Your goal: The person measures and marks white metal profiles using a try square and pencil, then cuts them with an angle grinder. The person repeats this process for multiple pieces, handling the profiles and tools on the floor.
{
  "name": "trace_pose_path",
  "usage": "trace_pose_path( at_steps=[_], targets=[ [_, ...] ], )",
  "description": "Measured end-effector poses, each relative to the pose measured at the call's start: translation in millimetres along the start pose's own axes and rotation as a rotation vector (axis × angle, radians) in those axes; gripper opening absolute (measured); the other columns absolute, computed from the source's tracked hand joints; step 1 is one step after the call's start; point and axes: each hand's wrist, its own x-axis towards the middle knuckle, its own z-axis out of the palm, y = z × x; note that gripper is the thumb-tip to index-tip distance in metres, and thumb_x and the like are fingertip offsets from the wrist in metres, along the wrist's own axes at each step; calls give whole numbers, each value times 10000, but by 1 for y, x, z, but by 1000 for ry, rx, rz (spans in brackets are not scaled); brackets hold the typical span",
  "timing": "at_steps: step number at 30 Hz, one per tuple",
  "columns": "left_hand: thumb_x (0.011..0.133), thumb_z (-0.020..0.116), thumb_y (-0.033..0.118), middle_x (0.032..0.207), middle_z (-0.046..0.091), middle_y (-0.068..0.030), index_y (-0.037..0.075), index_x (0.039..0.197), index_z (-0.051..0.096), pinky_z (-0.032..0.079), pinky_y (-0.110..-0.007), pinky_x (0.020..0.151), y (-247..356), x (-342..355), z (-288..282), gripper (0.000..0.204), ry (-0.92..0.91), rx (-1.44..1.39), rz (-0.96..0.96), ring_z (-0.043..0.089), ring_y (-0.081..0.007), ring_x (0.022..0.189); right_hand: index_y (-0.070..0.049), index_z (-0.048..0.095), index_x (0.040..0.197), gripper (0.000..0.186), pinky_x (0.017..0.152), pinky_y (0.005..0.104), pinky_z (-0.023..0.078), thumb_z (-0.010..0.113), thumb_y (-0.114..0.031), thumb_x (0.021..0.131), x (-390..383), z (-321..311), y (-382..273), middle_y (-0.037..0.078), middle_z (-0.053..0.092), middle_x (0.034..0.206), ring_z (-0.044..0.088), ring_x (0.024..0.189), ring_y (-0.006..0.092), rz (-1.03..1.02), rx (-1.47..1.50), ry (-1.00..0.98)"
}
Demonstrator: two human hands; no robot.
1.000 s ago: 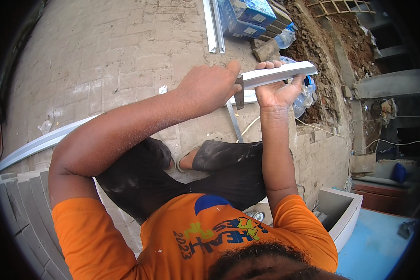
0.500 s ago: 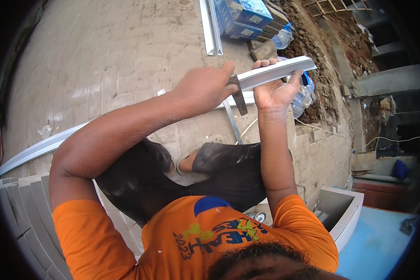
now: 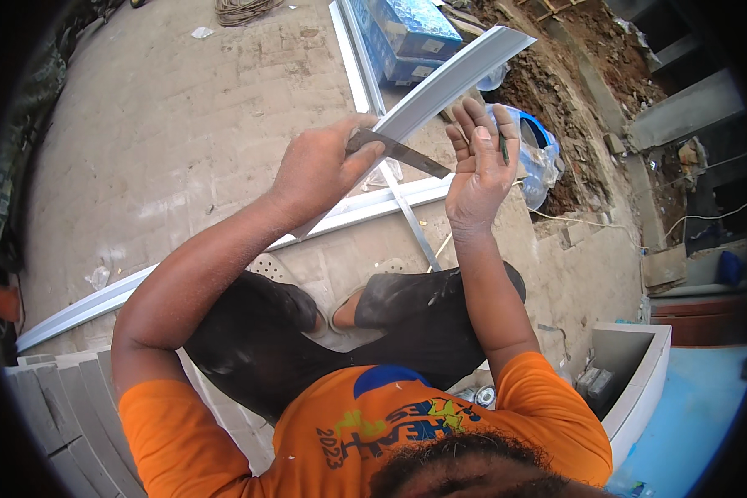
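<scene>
My left hand [image 3: 319, 162] is closed around a flat, dark metal blade [image 3: 415, 158], which points right toward my other hand. A long white ridged strip [image 3: 448, 87] slants up and right from the same hand, with the blade across its lower part. My grip hides where the two meet. Raised beside the blade's tip, my right hand [image 3: 481, 170] has its fingers spread and is apart from the strip. A small dark sliver shows between its fingers; I cannot make out what it is.
Long white strips [image 3: 382, 203] lie on the paved floor, crossed by a thin metal bar [image 3: 412, 217]. Blue boxes [image 3: 402, 37] stand ahead, near a blue-rimmed container [image 3: 535, 133] in plastic. Grey slabs [image 3: 66, 415] are at lower left, a white trough [image 3: 647, 365] at lower right.
My right hand has let go of the white strip. The strip has swung up more steeply, and the blade has turned from pointing downward to pointing right.
</scene>
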Motion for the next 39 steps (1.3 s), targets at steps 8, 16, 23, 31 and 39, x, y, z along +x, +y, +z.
trace_pose_path(
  at_steps=[8, 16, 23, 31, 39],
  targets=[
    [1051, 746, 306, 1001, 818, -236, 47, 1376, 733, 627, -451, 847, -6, -2, -5, 416, 122, -30, 10, 822, -345, 910, 6, 781, 1200, 181, 799, 344, 613, 749, -105, 1060, -15, 5, 10, 159, 787, 1076, 775, 866, 241, -484, -585, -362],
    [1041, 754, 327, 980, 814, -237, 56, 1347, 743, 627, -471, 830, -7, -4, -6, 409, 143, -39, 36, 818, -368, 891, 20, 767, 1112, 118, 834, 343, 603, 750, -71, 1039, -24, 11, 9, 138, 790, 1029, 772, 928, 219, -392, -635, -366],
    [1053, 743, 262, 985, 822, -220, 47, 1384, 716, 628, -427, 816, -3, -7, -9, 395, 108, -11, 37, 829, -325, 895, -8, 778, 1083, 108, 782, 377, 611, 783, -42, 980, -21, 14, 9, 153, 796, 1019, 778, 868, 288, -472, -681, -371],
    [1045, 745, 260, 999, 819, -229, 49, 1401, 715, 628, -423, 829, -5, -6, -5, 415, 83, 54, 28, 828, -336, 902, 3, 763, 1093, 102, 775, 371, 610, 744, -68, 1022, -24, 10, 16, 145, 790, 976, 778, 839, 264, -412, -739, -375],
    [1050, 737, 355, 911, 786, -229, 46, 1331, 699, 597, -544, 796, -17, -4, -1, 420, -26, 133, 68, 773, -448, 863, -60, 599, 1424, 432, 952, 402, 649, 595, -414, 1176, 7, -6, 23, 143, 753, 1272, 736, 1218, 225, 282, -73, -115]
  ],
)
